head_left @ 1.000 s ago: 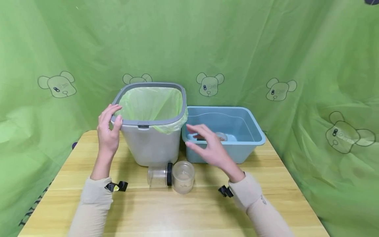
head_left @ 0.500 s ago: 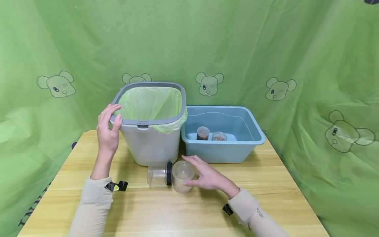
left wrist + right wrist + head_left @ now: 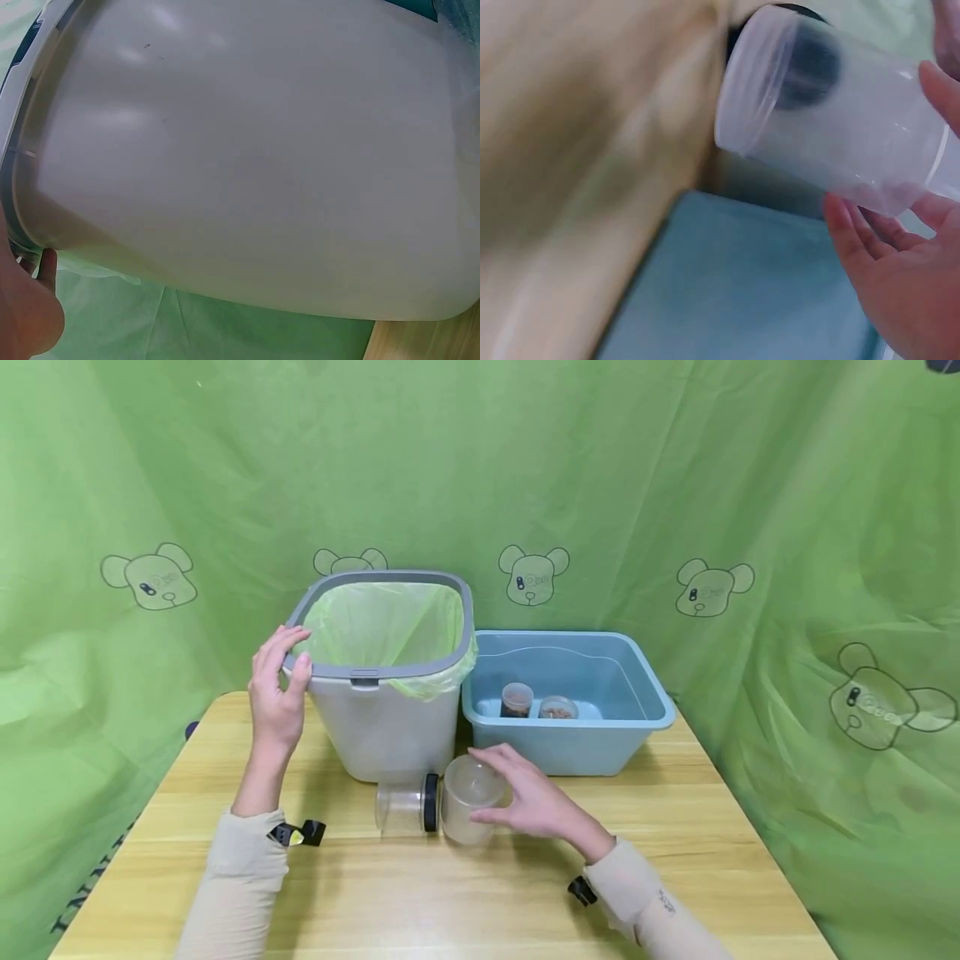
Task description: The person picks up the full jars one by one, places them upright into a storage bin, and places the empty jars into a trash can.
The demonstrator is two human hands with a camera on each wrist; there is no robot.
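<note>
Head view: you have your right hand [image 3: 532, 802] curled round the clear jar [image 3: 468, 793], thumb on the near side and fingers on the far side, so the step in hand looks to be gripping that jar. It sits in front of the gap between the gray bin [image 3: 382, 727] and the blue tub [image 3: 555, 748]; whether its base is off the table [image 3: 420, 902], you cannot tell. Your left hand [image 3: 277, 697] grips the bin's rim at its near left corner, probably to steady it. The next move likely calls for an even squeeze on smooth walls and some care toward the second jar [image 3: 401, 806], which lies on its side with its black lid [image 3: 431, 803] just beside your jar and could roll if nudged. A pale green liner [image 3: 375, 618] fills the bin and laps over its front right edge. In the tub stand two small cups [image 3: 517, 700] with dark or brownish contents. Under everything you have light wood grain, and behind it a green curtain [image 3: 600, 460] printed with bear heads hangs round the back and sides.
</note>
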